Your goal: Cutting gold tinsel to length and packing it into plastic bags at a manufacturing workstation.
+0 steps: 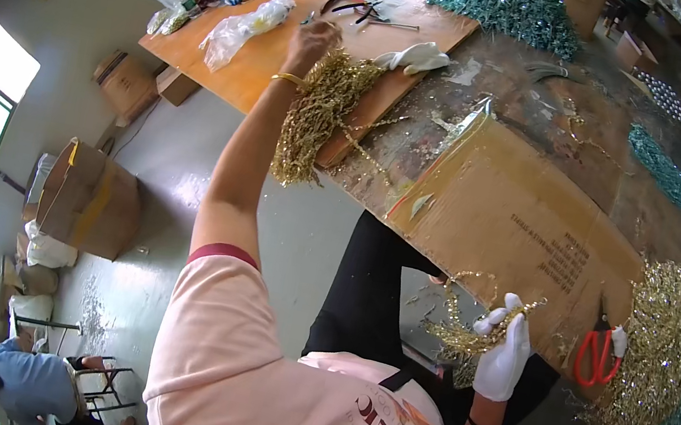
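My left hand (314,40), bare with a gold bangle at the wrist, reaches far over the orange board. Its fingers are curled closed beside the pliers (367,10); whatever they hold is hidden. Just right of this hand, a thick bundle of gold tinsel (321,114) hangs over the board's edge. My right hand (505,355), in a white glove, is closed on a looped gold tinsel garland (456,333) at the near edge of the table. Beneath and beyond it lies a flat cardboard sheet (531,219). Red-handled scissors (598,354) rest on the cardboard to its right.
A white glove (413,57) and a plastic bag (245,30) lie on the board. Teal tinsel (509,7) is heaped at the back; more gold tinsel (653,350) hangs at the right. A cardboard box (92,201) stands on the floor, and a person (36,387) sits lower left.
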The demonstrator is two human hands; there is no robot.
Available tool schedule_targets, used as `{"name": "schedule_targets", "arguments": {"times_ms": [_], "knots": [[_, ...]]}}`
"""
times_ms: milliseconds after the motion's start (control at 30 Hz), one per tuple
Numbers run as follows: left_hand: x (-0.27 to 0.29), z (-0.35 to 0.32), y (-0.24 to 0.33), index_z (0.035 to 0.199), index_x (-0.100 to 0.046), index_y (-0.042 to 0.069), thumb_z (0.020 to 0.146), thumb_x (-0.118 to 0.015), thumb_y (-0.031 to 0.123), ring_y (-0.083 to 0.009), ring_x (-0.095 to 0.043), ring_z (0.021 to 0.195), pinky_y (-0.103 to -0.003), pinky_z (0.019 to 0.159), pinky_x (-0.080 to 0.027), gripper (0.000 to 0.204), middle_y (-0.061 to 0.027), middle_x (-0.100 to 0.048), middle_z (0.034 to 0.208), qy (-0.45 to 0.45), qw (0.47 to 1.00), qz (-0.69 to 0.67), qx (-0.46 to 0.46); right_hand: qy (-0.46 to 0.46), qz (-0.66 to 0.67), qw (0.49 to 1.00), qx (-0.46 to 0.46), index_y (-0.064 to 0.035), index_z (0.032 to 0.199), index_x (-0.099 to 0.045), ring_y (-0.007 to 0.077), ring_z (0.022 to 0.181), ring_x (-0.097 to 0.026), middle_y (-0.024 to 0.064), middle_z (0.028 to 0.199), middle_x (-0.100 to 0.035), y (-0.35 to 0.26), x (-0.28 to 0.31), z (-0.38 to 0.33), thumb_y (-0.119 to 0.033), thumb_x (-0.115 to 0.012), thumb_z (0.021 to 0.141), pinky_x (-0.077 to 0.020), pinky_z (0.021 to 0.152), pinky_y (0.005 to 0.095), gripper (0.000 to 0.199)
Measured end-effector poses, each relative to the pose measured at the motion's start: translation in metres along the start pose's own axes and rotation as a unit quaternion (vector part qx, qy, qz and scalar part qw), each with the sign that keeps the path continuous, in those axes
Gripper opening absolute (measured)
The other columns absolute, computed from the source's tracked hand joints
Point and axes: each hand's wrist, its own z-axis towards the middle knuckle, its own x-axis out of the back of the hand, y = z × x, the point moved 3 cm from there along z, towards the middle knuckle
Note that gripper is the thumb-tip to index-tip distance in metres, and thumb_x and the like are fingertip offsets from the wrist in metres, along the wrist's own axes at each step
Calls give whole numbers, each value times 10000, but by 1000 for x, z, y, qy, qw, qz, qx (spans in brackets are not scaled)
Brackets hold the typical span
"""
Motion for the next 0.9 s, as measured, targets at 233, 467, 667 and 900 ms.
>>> {"name": "schedule_targets", "arguments": {"times_ms": [233,467,667,900], "knots": [[85,-38,107,1090,-608,29,852,-613,139,-42,-546,726,-180,650,-438,262,18,-614,817,133,966,-124,-185,-3,51,999,5,24,1165,-508,119,688,-499,34,797,-551,-2,-8,7,-233,-422,952,-421,660,263,344],[100,-46,147,1094,-575,-11,916,-504,165,-114,-572,753,-239,693,-467,261,-80,-628,894,-40,962,-263,-69,-20,-21,999,46,30,1184,-495,110,690,-495,24,812,-542,-10,-31,22,-228,-415,956,-422,656,245,353],[3,-145,218,1158,-487,-18,931,-454,320,-135,-565,716,-255,656,-470,408,-124,-614,942,-253,925,-282,9,-53,-58,988,133,41,1175,-503,103,780,-543,34,885,-570,-44,-79,43,-249,-441,947,-455,737,251,374],[-107,-232,198,1039,-620,27,889,-555,124,-83,-549,876,-243,800,-444,190,-48,-632,1032,-314,887,-333,67,-41,-323,884,336,10,1067,-537,218,845,-588,129,927,-609,-53,-127,58,-177,-539,894,-439,763,309,255]]}}
